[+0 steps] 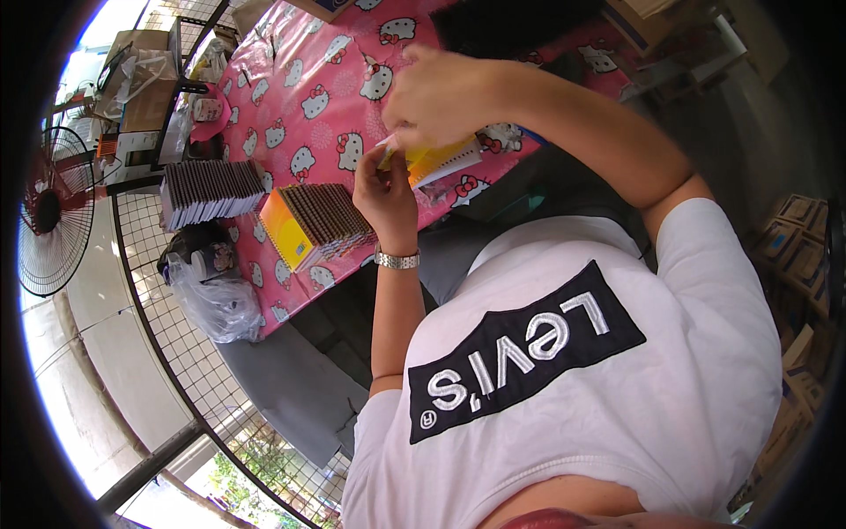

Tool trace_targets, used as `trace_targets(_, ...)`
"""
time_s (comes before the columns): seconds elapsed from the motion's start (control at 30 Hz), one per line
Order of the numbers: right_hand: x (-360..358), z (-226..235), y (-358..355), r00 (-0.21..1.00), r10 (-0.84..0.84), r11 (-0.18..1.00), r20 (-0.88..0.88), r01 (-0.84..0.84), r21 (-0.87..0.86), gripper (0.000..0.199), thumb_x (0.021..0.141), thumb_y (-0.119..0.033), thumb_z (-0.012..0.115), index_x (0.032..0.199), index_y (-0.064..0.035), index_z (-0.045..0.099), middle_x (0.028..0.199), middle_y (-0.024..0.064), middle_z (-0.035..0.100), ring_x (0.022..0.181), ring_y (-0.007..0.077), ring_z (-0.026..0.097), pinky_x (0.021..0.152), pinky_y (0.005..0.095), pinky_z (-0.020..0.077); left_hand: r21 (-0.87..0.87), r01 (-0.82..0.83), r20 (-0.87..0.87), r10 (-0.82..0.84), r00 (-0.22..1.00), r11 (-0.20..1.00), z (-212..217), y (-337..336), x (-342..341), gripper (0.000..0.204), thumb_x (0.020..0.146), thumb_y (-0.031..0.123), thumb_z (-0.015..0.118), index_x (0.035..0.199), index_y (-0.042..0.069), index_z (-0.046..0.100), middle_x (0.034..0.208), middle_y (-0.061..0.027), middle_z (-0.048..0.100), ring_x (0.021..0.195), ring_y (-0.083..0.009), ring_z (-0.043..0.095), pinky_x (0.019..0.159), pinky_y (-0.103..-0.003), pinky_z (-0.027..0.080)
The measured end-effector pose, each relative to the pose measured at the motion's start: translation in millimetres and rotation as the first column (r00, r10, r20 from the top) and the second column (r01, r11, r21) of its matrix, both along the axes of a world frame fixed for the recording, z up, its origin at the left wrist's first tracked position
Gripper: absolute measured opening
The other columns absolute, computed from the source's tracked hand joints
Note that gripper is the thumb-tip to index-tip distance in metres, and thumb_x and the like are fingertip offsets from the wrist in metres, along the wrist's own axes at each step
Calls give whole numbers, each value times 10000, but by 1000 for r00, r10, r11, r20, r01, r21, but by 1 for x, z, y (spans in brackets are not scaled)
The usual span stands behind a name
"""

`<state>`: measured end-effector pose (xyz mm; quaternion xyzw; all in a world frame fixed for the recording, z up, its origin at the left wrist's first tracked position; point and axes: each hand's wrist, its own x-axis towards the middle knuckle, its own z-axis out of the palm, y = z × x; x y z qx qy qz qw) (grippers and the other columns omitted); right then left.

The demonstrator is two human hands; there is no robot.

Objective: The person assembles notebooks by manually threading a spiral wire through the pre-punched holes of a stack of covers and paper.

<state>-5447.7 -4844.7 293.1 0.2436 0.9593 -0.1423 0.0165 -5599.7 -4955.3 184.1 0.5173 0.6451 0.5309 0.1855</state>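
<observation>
Left hand [385, 196]: grip closed on the near edge of a yellow spiral notebook [432, 160], silver wristwatch [397, 259] on the wrist; right hand [441, 93]: fingers curled over the same notebook from above, pinching its top edge; notebook held just above the counter [300, 79], which bears a pink cartoon-cat cloth; stacks of spiral notebooks on the counter: two, one orange-covered [313, 222] just beside the left hand, one dark-covered [210, 191] further left; clear plastic bag [211, 300] hanging at the counter's edge, contents unclear; standing fan [48, 212] far left
</observation>
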Motion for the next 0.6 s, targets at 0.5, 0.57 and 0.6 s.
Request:
trace_targets(0.5,3,-38,-14,911,-32,968,-411,130,213,333,751,-242,636,1047,-98,685,990,107,692,989,261,659,1109,570,291,24,28,29,-29,999,999,1,6,-2,190,889,42,691,1032,-2,575,848,-61,636,668,-97,642,595,-245,513)
trace_targets(0.57,20,-60,-14,827,37,946,-561,153,287,403,771,-263,654,1149,-124,670,1111,102,676,1054,262,645,1109,576,288,49,40,122,-46,991,998,0,4,-5,164,910,55,678,1019,-12,574,850,-55,637,653,-99,644,587,-244,517)
trace_targets(0.6,34,-57,-8,751,-24,926,-660,266,269,411,788,-283,667,1166,-122,662,1149,103,661,1099,268,627,1108,566,300,64,34,108,-41,993,997,1,3,-6,156,936,86,660,1011,-19,573,853,-48,636,658,-91,647,591,-233,519)
